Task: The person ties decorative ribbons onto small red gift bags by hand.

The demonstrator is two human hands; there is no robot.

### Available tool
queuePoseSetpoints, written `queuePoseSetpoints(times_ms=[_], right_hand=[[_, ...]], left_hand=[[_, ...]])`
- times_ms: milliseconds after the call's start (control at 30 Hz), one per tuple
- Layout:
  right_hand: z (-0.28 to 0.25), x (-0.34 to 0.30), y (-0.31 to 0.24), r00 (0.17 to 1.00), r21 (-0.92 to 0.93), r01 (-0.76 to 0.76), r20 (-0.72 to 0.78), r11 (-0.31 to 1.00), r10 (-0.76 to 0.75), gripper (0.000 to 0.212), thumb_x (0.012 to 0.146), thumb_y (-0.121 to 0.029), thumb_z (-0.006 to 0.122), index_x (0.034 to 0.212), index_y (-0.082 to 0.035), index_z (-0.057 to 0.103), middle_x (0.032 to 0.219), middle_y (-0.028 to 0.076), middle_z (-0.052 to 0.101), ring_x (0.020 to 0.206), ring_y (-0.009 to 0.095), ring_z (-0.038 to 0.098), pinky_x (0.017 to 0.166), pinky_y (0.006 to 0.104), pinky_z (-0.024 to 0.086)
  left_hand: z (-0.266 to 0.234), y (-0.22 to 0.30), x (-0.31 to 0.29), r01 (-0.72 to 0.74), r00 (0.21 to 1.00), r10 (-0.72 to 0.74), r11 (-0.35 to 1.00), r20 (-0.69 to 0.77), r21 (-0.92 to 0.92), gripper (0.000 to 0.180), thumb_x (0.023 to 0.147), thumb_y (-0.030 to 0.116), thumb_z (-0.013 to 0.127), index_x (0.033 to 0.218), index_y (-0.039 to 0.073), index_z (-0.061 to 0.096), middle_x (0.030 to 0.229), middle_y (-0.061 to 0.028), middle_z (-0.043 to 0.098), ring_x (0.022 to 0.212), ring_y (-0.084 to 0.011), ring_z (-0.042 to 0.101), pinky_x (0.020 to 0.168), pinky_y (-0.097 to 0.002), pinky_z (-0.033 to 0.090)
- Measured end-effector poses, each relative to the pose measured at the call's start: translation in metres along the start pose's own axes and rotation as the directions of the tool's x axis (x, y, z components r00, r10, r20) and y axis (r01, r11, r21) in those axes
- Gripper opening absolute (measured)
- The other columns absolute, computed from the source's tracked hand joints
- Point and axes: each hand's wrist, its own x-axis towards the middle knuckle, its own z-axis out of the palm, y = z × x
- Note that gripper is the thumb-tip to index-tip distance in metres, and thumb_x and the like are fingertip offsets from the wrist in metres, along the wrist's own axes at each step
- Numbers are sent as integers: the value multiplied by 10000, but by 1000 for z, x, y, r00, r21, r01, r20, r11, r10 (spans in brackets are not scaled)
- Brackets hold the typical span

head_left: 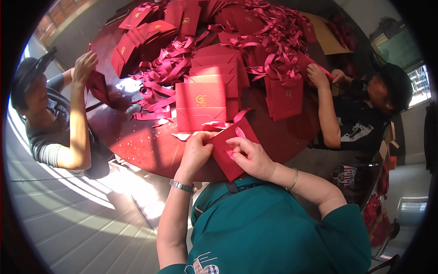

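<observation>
A red paper gift bag (226, 165) is tilted at the table's near edge, close against my body. My left hand (196, 152) grips its left edge, with the thumb toward the front. Over the bag's front, my right hand (253, 159) has its thumb and forefinger pinched together on a pink ribbon (240, 132), part of which loops above the fingers. Just beyond stands a row of flat-fronted red bags (200, 102) with gold emblems. Ribbon ends lie between that row and my left hand.
A round dark-red table (137, 148) carries heaps of pink ribbons (157, 89), stacked red bags (141, 43) and another upright bag (286, 98) at right. One person sits at left handling a red bag (97, 86); another at right holds a red piece (315, 66).
</observation>
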Motion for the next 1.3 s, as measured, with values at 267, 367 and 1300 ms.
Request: queuePoseSetpoints(times_ms=[267,367,1300], right_hand=[[9,23,22,993,-291,11,-109,957,-44,154,867,-184,620,942,-51,641,860,140,666,799,323,656,766,408,526],[7,22,26,993,-417,121,37,901,-116,145,846,-170,661,912,-41,659,837,133,661,756,282,659,729,389,523],[48,13,20,749,-695,659,569,288,-340,71,747,-172,619,696,-126,607,674,12,575,631,191,573,587,335,408]], left_hand=[[-6,23,-6,201,979,-195,961,53,-188,166,860,-1,611,1023,-32,623,897,-48,657,739,-101,624,623,-236,521],[-6,20,-6,182,983,-181,964,27,-194,161,862,13,618,1018,-25,628,883,-47,657,731,-99,624,612,-235,520],[-1,16,-6,203,975,-218,948,-35,-245,169,858,20,651,1026,0,651,901,-35,659,735,-93,617,585,-228,528]])
